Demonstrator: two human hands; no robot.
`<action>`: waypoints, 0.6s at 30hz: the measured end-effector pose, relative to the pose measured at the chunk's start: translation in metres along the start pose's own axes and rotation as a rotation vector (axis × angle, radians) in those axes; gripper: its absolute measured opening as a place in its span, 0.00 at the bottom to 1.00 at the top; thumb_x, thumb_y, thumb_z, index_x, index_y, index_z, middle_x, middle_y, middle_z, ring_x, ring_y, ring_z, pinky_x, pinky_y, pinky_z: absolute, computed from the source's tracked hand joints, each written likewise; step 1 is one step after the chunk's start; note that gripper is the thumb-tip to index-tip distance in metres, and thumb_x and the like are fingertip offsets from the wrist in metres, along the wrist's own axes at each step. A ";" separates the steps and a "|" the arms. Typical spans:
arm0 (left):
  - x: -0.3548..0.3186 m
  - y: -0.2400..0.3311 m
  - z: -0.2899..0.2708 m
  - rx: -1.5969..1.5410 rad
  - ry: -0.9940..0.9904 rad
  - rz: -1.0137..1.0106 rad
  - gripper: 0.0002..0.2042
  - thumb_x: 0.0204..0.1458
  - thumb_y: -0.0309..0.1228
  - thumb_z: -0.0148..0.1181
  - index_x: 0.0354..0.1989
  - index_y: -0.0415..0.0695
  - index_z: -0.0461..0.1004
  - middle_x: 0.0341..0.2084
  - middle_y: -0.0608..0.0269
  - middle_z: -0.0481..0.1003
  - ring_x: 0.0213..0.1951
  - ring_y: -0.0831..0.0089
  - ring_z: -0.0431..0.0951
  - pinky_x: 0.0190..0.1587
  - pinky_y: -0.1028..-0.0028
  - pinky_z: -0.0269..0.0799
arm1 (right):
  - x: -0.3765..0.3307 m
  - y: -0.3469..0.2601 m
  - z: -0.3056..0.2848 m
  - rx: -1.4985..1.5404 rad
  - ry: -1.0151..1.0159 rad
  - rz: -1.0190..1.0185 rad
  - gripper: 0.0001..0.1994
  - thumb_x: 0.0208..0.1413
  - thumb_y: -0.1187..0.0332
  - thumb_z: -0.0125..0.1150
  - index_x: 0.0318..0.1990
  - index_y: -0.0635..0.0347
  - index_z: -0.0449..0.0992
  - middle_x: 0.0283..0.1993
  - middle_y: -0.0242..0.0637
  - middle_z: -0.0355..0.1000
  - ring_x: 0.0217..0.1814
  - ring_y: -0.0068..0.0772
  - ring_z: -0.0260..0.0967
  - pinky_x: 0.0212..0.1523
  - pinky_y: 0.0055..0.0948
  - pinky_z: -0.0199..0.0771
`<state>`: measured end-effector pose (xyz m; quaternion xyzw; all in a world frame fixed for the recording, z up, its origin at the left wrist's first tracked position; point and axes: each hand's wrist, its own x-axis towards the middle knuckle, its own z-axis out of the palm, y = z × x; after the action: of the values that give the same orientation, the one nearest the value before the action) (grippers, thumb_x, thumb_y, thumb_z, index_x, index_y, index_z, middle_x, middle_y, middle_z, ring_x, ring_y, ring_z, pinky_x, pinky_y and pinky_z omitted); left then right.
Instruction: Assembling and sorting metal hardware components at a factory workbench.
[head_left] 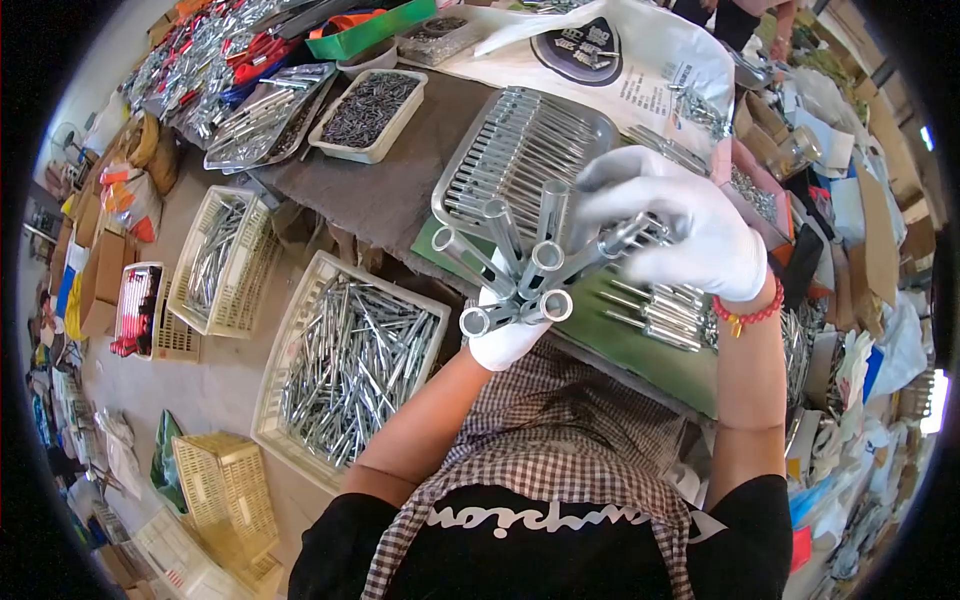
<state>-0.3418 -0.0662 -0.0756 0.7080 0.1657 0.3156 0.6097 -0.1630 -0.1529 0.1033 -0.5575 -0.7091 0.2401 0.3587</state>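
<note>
My left hand [505, 345], in a white glove, is closed round the lower ends of several shiny metal tubes [547, 257]. They fan outward with their open ends up. My right hand [690, 225], also gloved, is at the bundle's right side, its fingers curved about the end of one tube [625, 238]. Motion blurs the fingertips, and small metal bits show by its palm; whether it grips them is unclear. Just beyond the bundle, a metal tray [440, 205] holds rows of metal tubes or rods. More metal rods [665, 315] lie on the green tabletop [610, 345] below my right hand.
A cream basket of metal rods [350, 370] stands left of my left forearm. On the dark bench are a tub of dark small parts [368, 115] and a tray of rods [270, 118]. A white sack [640, 60] lies at the back. Boxes [870, 230] crowd the right.
</note>
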 end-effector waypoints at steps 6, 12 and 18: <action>0.002 -0.002 0.005 0.025 0.122 0.045 0.16 0.46 0.26 0.64 0.43 0.43 0.68 0.33 0.65 0.71 0.34 0.72 0.71 0.36 0.70 0.69 | 0.055 0.047 -0.003 -0.195 0.180 0.119 0.19 0.58 0.59 0.53 0.52 0.62 0.74 0.47 0.41 0.75 0.54 0.32 0.70 0.57 0.28 0.65; 0.005 -0.003 0.005 0.085 -0.020 0.153 0.22 0.46 0.18 0.63 0.49 0.45 0.63 0.41 0.63 0.72 0.43 0.72 0.74 0.44 0.73 0.74 | 0.105 0.138 0.042 -0.755 0.266 0.354 0.13 0.53 0.61 0.55 0.42 0.57 0.78 0.43 0.48 0.74 0.47 0.48 0.71 0.49 0.43 0.71; -0.001 -0.009 0.000 -0.113 0.018 0.122 0.19 0.41 0.27 0.65 0.44 0.41 0.72 0.37 0.54 0.75 0.38 0.58 0.76 0.42 0.65 0.72 | 0.135 0.139 0.066 -0.884 0.220 0.447 0.12 0.52 0.63 0.55 0.42 0.57 0.75 0.43 0.49 0.75 0.47 0.51 0.73 0.47 0.47 0.73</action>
<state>-0.3415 -0.0648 -0.0844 0.6782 0.1096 0.3676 0.6268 -0.1449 0.0178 -0.0082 -0.8161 -0.5644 -0.0723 0.1009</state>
